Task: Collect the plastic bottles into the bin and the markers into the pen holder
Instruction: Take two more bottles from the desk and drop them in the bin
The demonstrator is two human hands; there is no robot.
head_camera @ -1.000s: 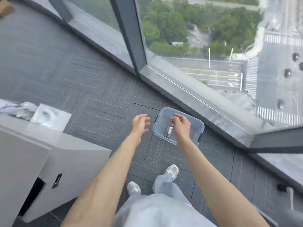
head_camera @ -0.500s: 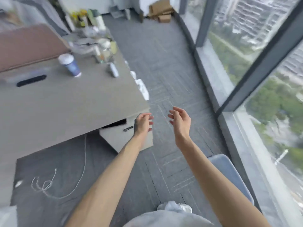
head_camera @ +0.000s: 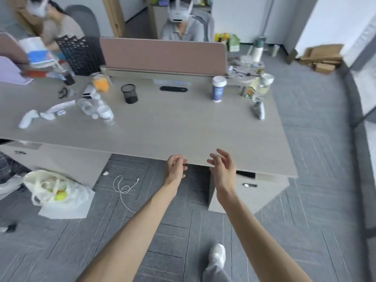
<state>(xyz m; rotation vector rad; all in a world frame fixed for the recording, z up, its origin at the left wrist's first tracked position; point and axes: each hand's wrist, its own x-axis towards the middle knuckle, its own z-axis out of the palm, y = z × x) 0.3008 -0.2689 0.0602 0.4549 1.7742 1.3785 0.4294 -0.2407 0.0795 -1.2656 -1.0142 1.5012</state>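
Your left hand point(head_camera: 176, 166) and right hand point(head_camera: 222, 169) hover empty, fingers loose, at the near edge of the desk point(head_camera: 183, 129); the plastic bottles point(head_camera: 95, 109) cluster far left, likely light, slick and crushable, so grip mid-body.

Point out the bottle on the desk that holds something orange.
The orange-filled bottle at the back, just left of the pen holder. The clear bottles in front of it show no colour, and the white-capped bottle farther right is blue.
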